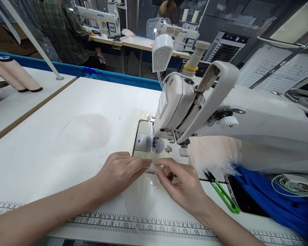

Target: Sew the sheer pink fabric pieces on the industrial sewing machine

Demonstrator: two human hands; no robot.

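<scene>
Both hands meet just in front of the needle plate (143,142) of a white sewing machine (169,106). My left hand (120,171) pinches one edge of a thin, sheer piece of fabric (152,167), its fingers pressed together. From the other side my right hand (181,177) grips the same sheer piece between thumb and fingertips. The presser foot (154,141) stands a short way beyond the fingertips, apart from the fabric in my hands. Much of the sheer piece is hard to make out against the white table.
Right of my hands lie green thread snips (223,194), a black phone (242,196), blue cloth (267,208) and pale tulle (213,152). A printed ruler (136,223) runs along the front edge. Thread cones (20,73) lie at left; a person (61,32) works beyond.
</scene>
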